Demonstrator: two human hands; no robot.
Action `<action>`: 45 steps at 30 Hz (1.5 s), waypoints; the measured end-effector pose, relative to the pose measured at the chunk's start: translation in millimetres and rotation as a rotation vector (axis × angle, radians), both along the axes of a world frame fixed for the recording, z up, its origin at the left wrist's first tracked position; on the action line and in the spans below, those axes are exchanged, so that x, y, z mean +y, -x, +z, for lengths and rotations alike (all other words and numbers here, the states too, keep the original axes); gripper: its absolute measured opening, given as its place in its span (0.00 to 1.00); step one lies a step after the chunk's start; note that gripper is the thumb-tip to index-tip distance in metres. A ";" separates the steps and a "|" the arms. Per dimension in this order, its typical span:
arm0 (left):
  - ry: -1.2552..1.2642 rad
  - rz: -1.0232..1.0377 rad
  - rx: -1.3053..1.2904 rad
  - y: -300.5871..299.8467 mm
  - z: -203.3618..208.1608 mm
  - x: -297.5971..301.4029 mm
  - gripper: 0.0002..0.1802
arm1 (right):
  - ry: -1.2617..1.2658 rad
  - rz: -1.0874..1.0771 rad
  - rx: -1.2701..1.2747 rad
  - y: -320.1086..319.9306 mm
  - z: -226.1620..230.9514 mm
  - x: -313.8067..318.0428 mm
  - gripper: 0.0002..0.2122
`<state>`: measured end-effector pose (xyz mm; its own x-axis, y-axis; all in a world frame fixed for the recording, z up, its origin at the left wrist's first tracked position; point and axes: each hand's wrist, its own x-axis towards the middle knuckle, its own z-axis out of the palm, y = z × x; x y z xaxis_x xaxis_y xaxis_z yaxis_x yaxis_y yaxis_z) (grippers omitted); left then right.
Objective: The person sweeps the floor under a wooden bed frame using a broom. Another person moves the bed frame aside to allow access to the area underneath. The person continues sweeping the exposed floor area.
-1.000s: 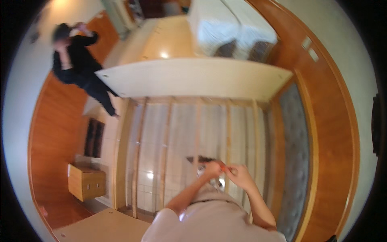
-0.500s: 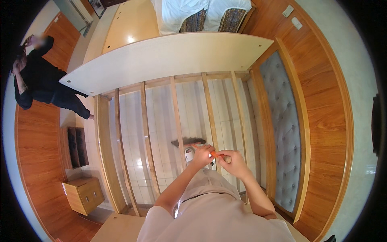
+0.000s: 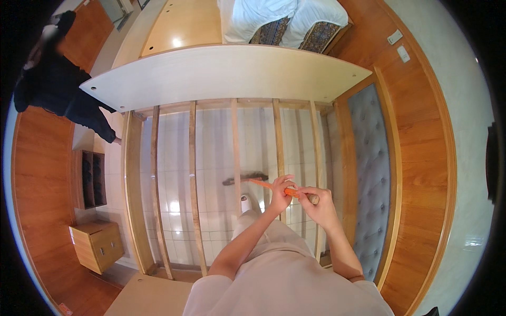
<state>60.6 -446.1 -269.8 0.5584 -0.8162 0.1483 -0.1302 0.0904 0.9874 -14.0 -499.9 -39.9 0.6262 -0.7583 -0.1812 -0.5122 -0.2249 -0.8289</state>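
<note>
Rightward in the frame, my left hand [image 3: 283,194] has slid a little since half a second ago, its fingers now more fanned out. They bend loosely about the orange, stick-like handle of a dark-bristled broom [image 3: 261,183]; how firmly they hold it I cannot tell. My right hand [image 3: 319,204] is closed round the upper end of that handle, just right of centre, with a tan tip poking out. Down and left along the handle, the bristles sit near the centre, on pale glossy floor tiles [image 3: 211,131], seen behind the middle one of several narrow wooden slats [image 3: 236,137]. My white shoe [image 3: 245,204] shows just below the bristles.
</note>
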 end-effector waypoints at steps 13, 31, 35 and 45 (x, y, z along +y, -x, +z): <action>-0.032 0.043 -0.116 -51.3 -32.7 -54.9 0.15 | 0.163 -0.092 -0.070 -38.0 -53.9 -20.2 0.06; -0.107 0.357 -0.013 -3.7 40.2 -89.2 0.16 | -0.140 -0.119 -0.216 -18.3 1.1 -83.3 0.06; -0.086 0.312 -0.089 -22.1 -22.8 -111.6 0.15 | -0.011 -0.060 -0.204 -18.4 -67.8 -94.2 0.05; 0.022 0.062 0.057 -52.8 -13.1 -154.1 0.13 | 0.146 -0.026 -0.208 -30.2 -47.9 -126.2 0.05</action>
<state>113.3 -600.2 -282.9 0.6158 -0.7767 0.1324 -0.0795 0.1059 0.9912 16.2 -626.1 -87.9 0.6187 -0.7832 0.0620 -0.3412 -0.3390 -0.8767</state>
